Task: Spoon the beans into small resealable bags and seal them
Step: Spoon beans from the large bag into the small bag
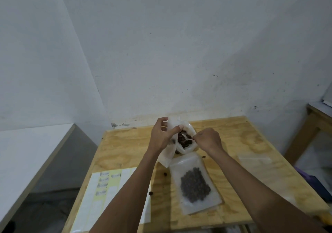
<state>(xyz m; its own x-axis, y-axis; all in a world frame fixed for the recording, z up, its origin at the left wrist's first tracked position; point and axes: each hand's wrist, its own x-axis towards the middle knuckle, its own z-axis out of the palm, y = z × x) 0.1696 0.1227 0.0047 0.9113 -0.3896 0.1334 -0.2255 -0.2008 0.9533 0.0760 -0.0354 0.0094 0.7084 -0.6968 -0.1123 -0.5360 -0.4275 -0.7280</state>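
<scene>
- You are mid-fill: your left hand pinches a small bag by its mouth, beside the open supply bag of beans.
- Your right hand is closed on a thin white handle, probably the spoon; next, tip it in cleanly.
- A filled bag lies flat on the table; empty bags wait at right.

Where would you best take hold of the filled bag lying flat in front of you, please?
Take the filled bag by its bare strip at the far end, pinching from above. The beans pool in the middle and it lies flat on the table, so that flat, bean-free strip gives the easiest grip.
</scene>
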